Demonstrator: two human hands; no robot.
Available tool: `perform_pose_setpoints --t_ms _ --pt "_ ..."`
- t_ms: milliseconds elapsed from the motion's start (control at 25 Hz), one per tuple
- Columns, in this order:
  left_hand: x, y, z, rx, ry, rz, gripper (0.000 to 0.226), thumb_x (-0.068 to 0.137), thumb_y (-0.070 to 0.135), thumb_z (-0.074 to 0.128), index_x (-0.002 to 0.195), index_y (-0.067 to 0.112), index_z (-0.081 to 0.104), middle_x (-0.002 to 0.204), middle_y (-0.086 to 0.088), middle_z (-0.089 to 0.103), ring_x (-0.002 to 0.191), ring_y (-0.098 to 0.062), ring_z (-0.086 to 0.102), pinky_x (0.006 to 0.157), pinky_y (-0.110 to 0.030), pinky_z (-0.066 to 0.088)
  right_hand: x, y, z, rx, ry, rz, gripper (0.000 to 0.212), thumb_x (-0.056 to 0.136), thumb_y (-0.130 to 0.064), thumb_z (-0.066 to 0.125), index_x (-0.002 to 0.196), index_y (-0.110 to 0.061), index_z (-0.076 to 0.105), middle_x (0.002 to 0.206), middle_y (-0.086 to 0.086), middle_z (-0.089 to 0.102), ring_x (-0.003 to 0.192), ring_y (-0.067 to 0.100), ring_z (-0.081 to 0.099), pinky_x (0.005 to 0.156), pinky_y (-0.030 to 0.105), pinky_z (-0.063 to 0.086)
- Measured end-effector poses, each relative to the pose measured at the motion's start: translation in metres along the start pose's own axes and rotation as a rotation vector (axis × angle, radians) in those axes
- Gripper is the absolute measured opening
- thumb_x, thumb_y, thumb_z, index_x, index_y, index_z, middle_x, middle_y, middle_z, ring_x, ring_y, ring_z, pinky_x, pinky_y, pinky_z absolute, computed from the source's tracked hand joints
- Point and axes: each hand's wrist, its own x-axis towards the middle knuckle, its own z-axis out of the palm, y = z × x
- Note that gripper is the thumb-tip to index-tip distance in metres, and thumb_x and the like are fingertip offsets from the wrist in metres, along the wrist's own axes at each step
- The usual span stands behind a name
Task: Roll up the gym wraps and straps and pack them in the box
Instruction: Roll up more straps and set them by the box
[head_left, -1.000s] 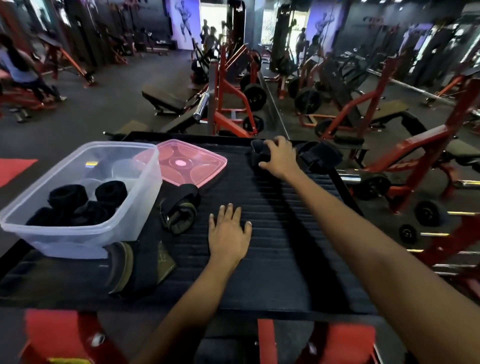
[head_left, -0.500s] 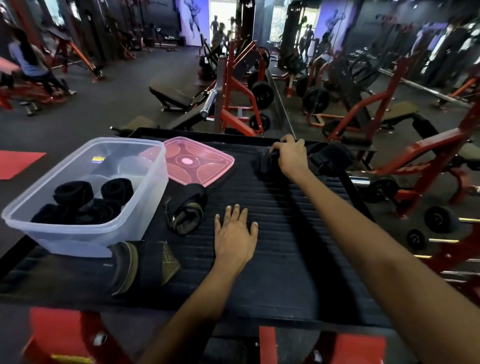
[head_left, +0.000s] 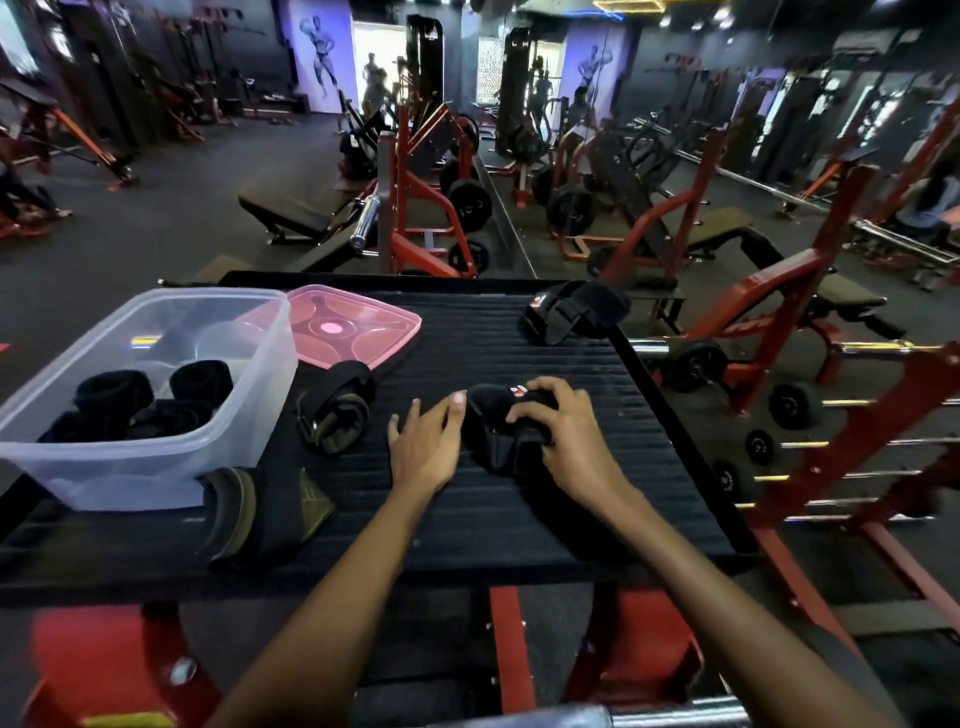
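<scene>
1. The right hand (head_left: 563, 441) lies on top of a black wrap (head_left: 506, 428) at the middle of the mat (head_left: 519, 519), its fingers curled down over the wrap's far side and gripping it; the forearm runs back and to the right, toward the near edge of the mat.
2. The left hand (head_left: 423, 447) is just left of that wrap, palm down, fingers spread and fairly straight; its fingertips touch the wrap's left edge. The left forearm comes up from the mat's near edge.
3. The wrap is bunched and partly folded, not rolled; a small red and white label shows on its top, beside the right fingers.
4. A second black wrap (head_left: 571, 312) with a similar label lies at the mat's far right corner, well apart from the hands.
5. A strap (head_left: 335, 410), black with olive ends and loosely coiled, lies left of the left hand, between it and the box.
6. Another strap (head_left: 265, 512), black and olive, lies at the mat's near left, its end tucked against the box's near corner.
7. The clear box (head_left: 156, 467) stands on the mat's left side, lid off. In it are several black rolls (head_left: 150, 402), packed toward its near half; the exact count cannot be told.
8. The pink lid (head_left: 353, 332) lies flat on the mat behind the box, touching its far right corner.
</scene>
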Motion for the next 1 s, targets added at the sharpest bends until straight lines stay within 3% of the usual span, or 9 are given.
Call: perform_pose_setpoints --t_ms 80,160,200,280,400,600,760,880,1000 --pt "-0.001 -0.001 0.0 0.05 -0.017 0.014 0.053 0.099 0.05 0.017 0.14 0.027 0.042 0.149 -0.005 0.04 0.146 -0.019 0.017 0.12 -0.042 0.003 0.0 0.001 -0.017 0.1 -0.242 -0.001 0.052 0.074 0.006 0.053 0.114 -0.026 0.063 0.144 0.002 0.032 0.126 0.026 0.031 0.11 0.042 0.028" --pt "0.0 -0.002 0.003 0.051 0.014 0.027 0.053 0.099 0.048 0.019 0.14 0.024 0.042 0.149 -0.004 0.039 0.145 -0.018 0.02 0.12 -0.043 0.005 0.015 0.0 -0.04 0.401 -0.459 0.066 0.051 0.073 -0.002 0.051 0.117 -0.026 0.06 0.146 0.003 0.034 0.134 0.019 0.027 0.111 0.036 0.025" --pt "0.0 -0.002 0.005 0.047 0.055 0.029 0.051 0.099 0.046 0.021 0.139 0.022 0.043 0.15 -0.003 0.038 0.145 -0.018 0.022 0.119 -0.044 0.007 0.025 0.002 -0.047 0.55 -0.443 0.101 0.049 0.072 -0.005 0.05 0.115 -0.023 0.061 0.141 0.005 0.041 0.132 0.015 0.033 0.107 0.029 0.029" --pt "0.002 -0.004 0.007 0.078 0.149 0.025 0.046 0.1 0.04 0.028 0.137 0.021 0.045 0.15 -0.003 0.038 0.143 -0.02 0.025 0.119 -0.045 0.01 0.053 0.013 -0.049 0.647 -0.208 0.239 0.034 0.08 -0.007 0.056 0.112 -0.014 0.064 0.127 0.009 0.058 0.116 0.013 0.052 0.092 0.015 0.038" --pt "0.006 -0.006 0.008 0.221 0.146 0.051 0.04 0.098 0.032 0.036 0.135 0.02 0.048 0.15 -0.005 0.037 0.143 -0.021 0.026 0.117 -0.044 0.014 0.104 0.043 -0.024 0.362 0.025 0.397 0.034 0.086 -0.016 0.064 0.118 -0.005 0.062 0.123 0.014 0.062 0.11 0.02 0.058 0.084 0.017 0.038" --pt "0.014 -0.015 0.018 0.33 0.129 0.004 0.047 0.097 0.034 0.035 0.143 0.027 0.035 0.155 -0.003 0.027 0.146 -0.021 0.015 0.118 -0.044 0.009 0.185 0.091 0.025 -0.125 -0.111 0.353 0.069 0.082 -0.043 0.066 0.135 -0.007 0.041 0.14 0.021 0.039 0.13 0.036 0.036 0.106 0.043 0.034" --pt "0.014 -0.015 0.019 0.34 0.124 0.003 0.047 0.097 0.035 0.034 0.144 0.027 0.033 0.156 -0.002 0.023 0.147 -0.021 0.012 0.118 -0.045 0.007 0.217 0.119 0.052 -0.384 -0.207 0.323 0.09 0.076 -0.059 0.063 0.144 -0.009 0.03 0.149 0.021 0.028 0.141 0.038 0.018 0.113 0.05 0.018" --pt "0.014 -0.014 0.019 0.331 0.119 -0.005 0.047 0.097 0.035 0.035 0.143 0.027 0.034 0.156 -0.002 0.024 0.147 -0.021 0.012 0.119 -0.046 0.007 0.226 0.13 0.062 -0.476 -0.225 0.328 0.074 0.084 -0.049 0.06 0.143 -0.013 0.033 0.147 0.022 0.033 0.14 0.044 0.017 0.113 0.054 0.012" --pt "0.015 -0.013 0.019 0.325 0.122 0.0 0.047 0.097 0.034 0.035 0.143 0.027 0.035 0.156 -0.002 0.025 0.147 -0.022 0.012 0.119 -0.046 0.007 0.224 0.126 0.06 -0.488 -0.183 0.323 0.049 0.089 -0.037 0.057 0.131 -0.013 0.049 0.133 0.024 0.051 0.133 0.044 0.032 0.11 0.055 0.019"
